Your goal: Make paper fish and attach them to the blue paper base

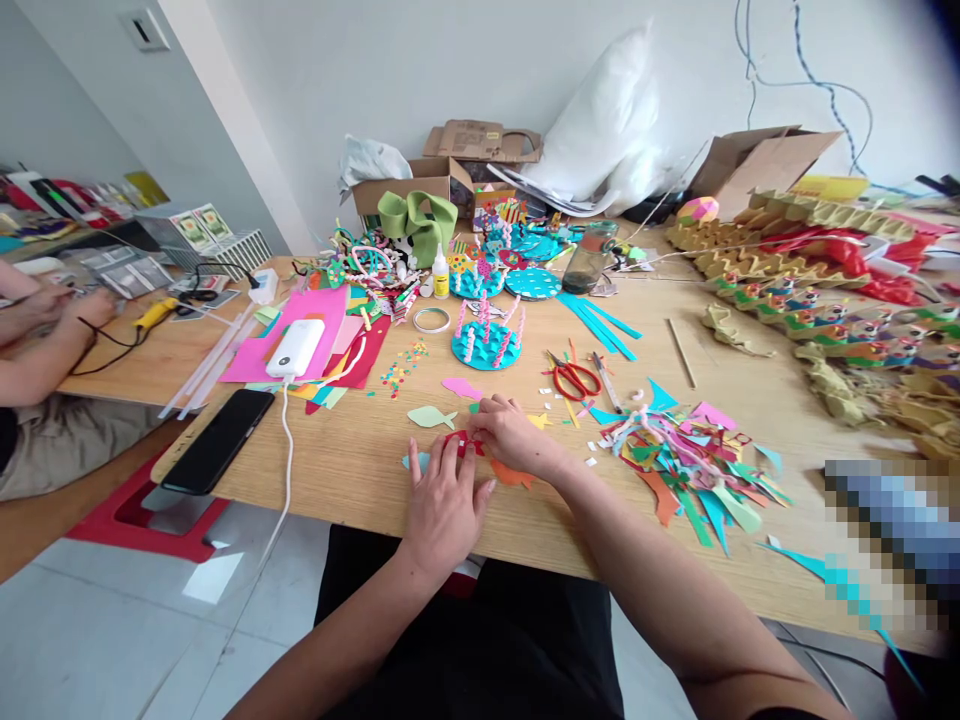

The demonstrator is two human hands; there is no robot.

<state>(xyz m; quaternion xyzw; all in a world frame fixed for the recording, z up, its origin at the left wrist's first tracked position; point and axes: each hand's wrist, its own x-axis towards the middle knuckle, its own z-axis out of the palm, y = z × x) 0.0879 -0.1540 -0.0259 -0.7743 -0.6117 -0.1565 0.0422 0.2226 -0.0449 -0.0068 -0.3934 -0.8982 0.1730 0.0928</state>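
Wooden table [360,480] against white wall [360,80], grey tiled floor [172,650] below

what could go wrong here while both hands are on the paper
The right hand could brush the red-handled metal scissors lying beyond it. The thin white cable hangs over the wooden table's front edge, so a snag might drag the white plastic box. The small coloured paper dots could scatter if swept.

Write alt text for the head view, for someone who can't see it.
The left hand and right hand touch a small red paper piece on a wooden table, near a pale green paper fish. Around them are red-handled scissors, colorful paper scraps, a black phone and a blue disc bearing pink twisted stalks.
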